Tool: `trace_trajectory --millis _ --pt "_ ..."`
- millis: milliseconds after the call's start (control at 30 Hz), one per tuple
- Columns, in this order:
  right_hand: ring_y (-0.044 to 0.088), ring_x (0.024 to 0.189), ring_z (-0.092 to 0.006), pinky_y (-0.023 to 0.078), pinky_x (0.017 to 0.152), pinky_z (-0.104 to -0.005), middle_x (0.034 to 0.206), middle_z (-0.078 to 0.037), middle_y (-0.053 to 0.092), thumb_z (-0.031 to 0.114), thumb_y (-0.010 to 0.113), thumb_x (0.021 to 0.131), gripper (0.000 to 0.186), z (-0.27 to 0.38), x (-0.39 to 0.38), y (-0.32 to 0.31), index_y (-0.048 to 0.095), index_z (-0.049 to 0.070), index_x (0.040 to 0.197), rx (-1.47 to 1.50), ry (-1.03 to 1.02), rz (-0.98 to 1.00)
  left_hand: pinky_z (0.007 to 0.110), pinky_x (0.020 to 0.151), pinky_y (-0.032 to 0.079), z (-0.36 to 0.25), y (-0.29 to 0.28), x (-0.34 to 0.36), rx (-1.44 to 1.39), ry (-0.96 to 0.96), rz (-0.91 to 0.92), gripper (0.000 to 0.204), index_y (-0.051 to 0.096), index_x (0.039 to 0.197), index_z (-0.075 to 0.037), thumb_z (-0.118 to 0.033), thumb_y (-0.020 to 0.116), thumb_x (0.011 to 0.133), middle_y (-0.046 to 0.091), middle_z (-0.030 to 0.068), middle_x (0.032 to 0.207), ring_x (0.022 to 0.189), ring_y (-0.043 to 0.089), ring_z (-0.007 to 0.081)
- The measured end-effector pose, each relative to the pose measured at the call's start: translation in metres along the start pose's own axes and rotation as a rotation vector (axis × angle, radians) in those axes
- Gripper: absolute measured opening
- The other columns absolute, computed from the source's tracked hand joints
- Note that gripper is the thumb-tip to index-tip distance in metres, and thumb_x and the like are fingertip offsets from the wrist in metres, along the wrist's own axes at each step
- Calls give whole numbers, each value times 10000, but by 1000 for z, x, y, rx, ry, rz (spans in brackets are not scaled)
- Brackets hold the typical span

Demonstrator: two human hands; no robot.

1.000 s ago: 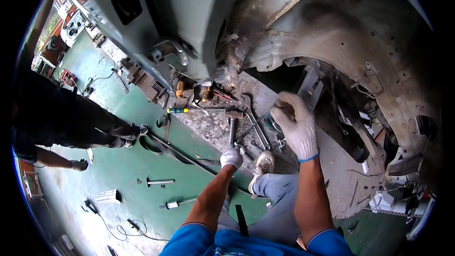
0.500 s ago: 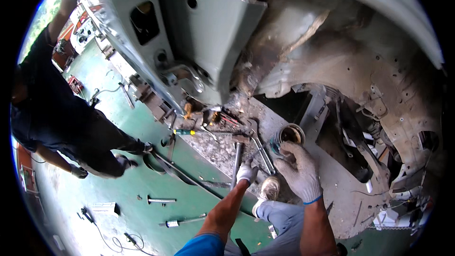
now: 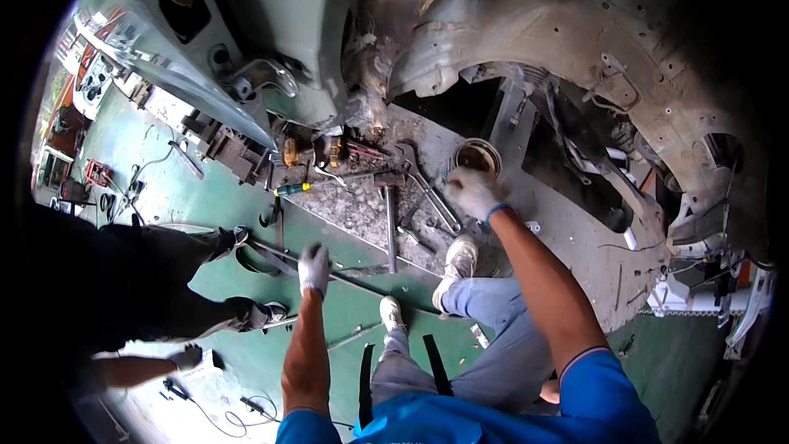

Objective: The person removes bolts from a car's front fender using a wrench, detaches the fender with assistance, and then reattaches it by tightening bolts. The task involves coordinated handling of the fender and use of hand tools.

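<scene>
My right hand (image 3: 477,195), in a pale work glove with a blue cuff, is just on the near side of a round open tin (image 3: 491,151). Its fingers are curled; whatever they may hold is hidden. Out to the left, over the green floor, my gloved left hand (image 3: 314,269) is loosely closed, with nothing seen in it. Between the hands a hammer (image 3: 391,226) lies on the dirty metal plate. A large adjustable wrench (image 3: 436,197) lies beside it, close to my right hand. A green and yellow screwdriver (image 3: 292,189) rests farther left.
Vehicle body panels (image 3: 526,25) overhang the plate (image 3: 567,230), which has dark openings. A co-worker in dark trousers (image 3: 177,267) stands at the left. Long bars (image 3: 362,288) and a cable (image 3: 222,419) lie on the floor. My shoe (image 3: 462,256) is against the plate's near edge.
My left hand has let go of the hammer handle and moved left. The hammer lies on the plate. My right hand stays by the tin, and the whole view has shifted.
</scene>
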State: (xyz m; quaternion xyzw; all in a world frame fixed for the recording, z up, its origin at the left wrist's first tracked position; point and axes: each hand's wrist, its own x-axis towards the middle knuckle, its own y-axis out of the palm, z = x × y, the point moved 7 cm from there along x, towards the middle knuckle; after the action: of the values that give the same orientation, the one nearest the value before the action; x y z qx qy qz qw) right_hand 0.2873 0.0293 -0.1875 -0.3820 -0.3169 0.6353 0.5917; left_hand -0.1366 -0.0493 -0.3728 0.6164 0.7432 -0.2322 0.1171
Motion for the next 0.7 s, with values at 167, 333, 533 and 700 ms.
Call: trace_trajectory --millis 167,333,533,700 --pt "700 1010 -406 547 875 -521 1071 -218 731 393 611 887 397 -82 5 166 716 90 1119 -231 219 205 522 832 554 281 -41 -136 1022 100 351 350 716 1024 -21 -331 604 908 716 263 987 948 694 452" --pt "687 1096 -419 555 914 -513 1159 -251 715 633 678 834 661 -71 14 249 728 64 1166 -7 768 138 471 753 582 408 -95 -341 1239 -141 801 227 754 900 -49 -185 578 855 736 206 967 848 722 370" --pt "686 1074 -447 554 907 -512 1114 -263 719 492 619 832 506 -109 -11 262 765 54 1039 222 1051 -149 385 559 512 397 -169 -363 322 -932 74 216 719 927 -35 -185 568 890 702 141 816 605 613 246" --pt "709 986 -436 555 825 -554 1043 -267 722 505 618 856 533 -101 -52 242 714 36 1088 131 750 6 340 635 566 299 -111 -256 133 -671 54 232 674 1030 17 -159 608 894 687 111 905 723 678 196"
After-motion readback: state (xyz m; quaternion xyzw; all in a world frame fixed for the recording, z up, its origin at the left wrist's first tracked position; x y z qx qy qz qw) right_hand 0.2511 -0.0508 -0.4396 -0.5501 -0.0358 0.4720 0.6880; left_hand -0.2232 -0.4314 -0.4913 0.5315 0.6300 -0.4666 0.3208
